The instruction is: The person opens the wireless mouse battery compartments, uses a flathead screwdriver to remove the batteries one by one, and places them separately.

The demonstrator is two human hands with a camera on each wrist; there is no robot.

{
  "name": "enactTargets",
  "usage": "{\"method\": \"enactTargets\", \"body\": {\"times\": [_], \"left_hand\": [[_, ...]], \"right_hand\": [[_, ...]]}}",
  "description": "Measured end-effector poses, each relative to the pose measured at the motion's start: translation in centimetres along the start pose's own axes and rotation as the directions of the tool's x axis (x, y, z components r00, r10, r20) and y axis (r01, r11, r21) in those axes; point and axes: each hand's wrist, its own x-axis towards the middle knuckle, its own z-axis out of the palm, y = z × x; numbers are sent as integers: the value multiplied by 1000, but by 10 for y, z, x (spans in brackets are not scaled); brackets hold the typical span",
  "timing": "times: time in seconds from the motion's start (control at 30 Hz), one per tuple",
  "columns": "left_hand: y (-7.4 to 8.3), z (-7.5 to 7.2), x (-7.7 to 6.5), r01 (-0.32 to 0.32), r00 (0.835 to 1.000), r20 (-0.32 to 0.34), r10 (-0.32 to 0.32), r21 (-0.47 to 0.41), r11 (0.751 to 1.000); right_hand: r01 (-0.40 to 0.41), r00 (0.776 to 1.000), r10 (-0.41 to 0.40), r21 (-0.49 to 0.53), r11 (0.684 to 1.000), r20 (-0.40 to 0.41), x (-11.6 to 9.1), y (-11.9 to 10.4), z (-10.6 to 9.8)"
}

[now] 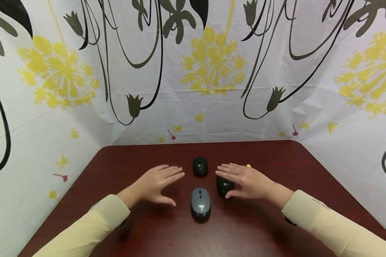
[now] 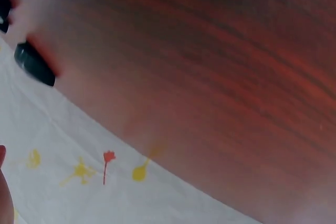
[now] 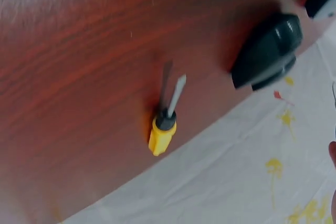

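Observation:
Fingers spread, my left hand hovers over the table, left of the grey AOC computer mouse, and holds nothing. My right hand is open too, its fingers and thumb overlapping a black mouse in the head view and hiding part of it. Behind the grey mouse is a second black mouse. A short screwdriver with a yellow handle lies on the table in the right wrist view. From above, the right hand hides most of it, leaving a bit of yellow.
The dark red wooden table has rounded far corners. A white cloth printed with yellow flowers and dark stems hangs behind it and along both sides. Pale yellow sleeves cover both forearms.

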Motion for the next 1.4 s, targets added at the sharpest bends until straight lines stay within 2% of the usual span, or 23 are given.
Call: {"method": "enactTargets", "body": {"times": [0.13,0.23,0.47,0.73,1.07,1.27,1.4], "left_hand": [[6,10,3,-88,996,-25,87,-9,996],[9,16,4,-125,992,-19,125,-35,991],[16,25,6,-185,982,17,187,-79,980],[21,32,13,-235,971,25,238,-82,968],[24,41,20,-344,938,-59,342,-40,938],[25,45,22,-373,925,-77,372,0,928],[26,47,23,-389,919,-81,386,-17,921]], "right_hand": [[71,997,-71,-1,997,-33,2,-5,9],[125,990,-125,-4,992,-64,3,-9,16],[275,953,-281,-63,959,-116,6,-19,33],[327,940,-333,-79,942,-79,10,-25,46],[419,904,-423,-78,905,-64,17,-27,58],[427,902,-431,-83,900,-35,18,-29,58],[425,903,-429,-82,902,-32,17,-29,60]]}}
